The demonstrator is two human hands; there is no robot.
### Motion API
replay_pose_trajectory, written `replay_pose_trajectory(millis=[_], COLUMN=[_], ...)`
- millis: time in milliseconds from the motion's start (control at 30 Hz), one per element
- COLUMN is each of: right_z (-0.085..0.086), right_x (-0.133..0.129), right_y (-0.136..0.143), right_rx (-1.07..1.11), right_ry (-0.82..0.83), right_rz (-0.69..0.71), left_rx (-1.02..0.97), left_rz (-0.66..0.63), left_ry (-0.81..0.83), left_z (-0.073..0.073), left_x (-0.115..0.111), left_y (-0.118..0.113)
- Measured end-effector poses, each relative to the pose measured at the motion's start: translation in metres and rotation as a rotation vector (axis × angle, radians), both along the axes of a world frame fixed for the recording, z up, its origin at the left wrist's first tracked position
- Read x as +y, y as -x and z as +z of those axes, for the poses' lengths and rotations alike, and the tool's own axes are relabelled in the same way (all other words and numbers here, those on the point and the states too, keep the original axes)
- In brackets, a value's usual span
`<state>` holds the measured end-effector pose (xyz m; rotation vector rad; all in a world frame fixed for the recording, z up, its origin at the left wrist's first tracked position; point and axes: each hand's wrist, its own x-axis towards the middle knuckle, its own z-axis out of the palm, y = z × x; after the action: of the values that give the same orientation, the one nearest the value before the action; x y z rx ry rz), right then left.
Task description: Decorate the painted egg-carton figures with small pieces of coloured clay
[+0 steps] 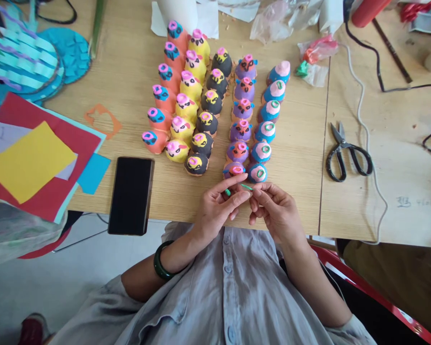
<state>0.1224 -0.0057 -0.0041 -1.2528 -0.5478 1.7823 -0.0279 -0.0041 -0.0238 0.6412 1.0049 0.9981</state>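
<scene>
Between the fingertips of both hands stretches a thin strip of green modelling clay (246,187). My left hand (221,203) pinches one end, and a small green lump (227,192) shows between its fingers. On the strip's other end my right hand (275,208) is closed with thumb and fingertips. Just beyond the hands stands a row of blue domes with pink tops (261,152); most carry a green ring, the farthest shows none. Beside it runs a row of purple domes (238,151) with orange faces and pink rings, its nearest one close to my left fingers.
Black, yellow and orange dome rows (206,122) stand farther left. A phone (131,195) lies at the front edge, coloured paper (28,158) left of it. Scissors (345,151) and a white cable (361,105) lie right. Plastic-wrapped red and green clay (318,52) is at the back.
</scene>
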Motion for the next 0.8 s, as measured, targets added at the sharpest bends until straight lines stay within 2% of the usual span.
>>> replay_pose_trajectory(millis=[133,233,333,433,500,600,700,800], right_z=[0.001,0.002,0.004,0.008,0.01,0.013,0.014,0.014], right_x=[-0.001,-0.002,-0.002,-0.002,-0.002,-0.003,-0.004,-0.004], right_y=[-0.002,-0.004,-0.004,-0.004,-0.004,-0.004,-0.003,-0.003], right_rx=[-0.071,-0.144,-0.183,-0.203,-0.227,-0.245,-0.234,-0.249], right_ry=[-0.064,-0.134,-0.161,-0.163,-0.165,-0.164,-0.163,-0.159], right_rz=[-0.032,-0.035,-0.01,0.004,-0.005,-0.001,0.018,0.019], left_rx=[0.159,0.461,0.795,0.997,1.066,1.073,1.006,0.855], left_rz=[0.029,0.097,0.111,0.114,0.11,0.027,-0.039,-0.006], left_ry=[-0.134,-0.457,-0.811,-0.99,-1.01,-0.927,-0.827,-0.717], left_z=[-0.001,0.003,0.007,0.009,0.009,0.008,0.006,0.007], left_x=[-0.004,-0.004,-0.001,0.0,0.0,-0.001,-0.001,0.001], left_y=[0.004,0.007,0.009,0.009,0.009,0.009,0.008,0.005])
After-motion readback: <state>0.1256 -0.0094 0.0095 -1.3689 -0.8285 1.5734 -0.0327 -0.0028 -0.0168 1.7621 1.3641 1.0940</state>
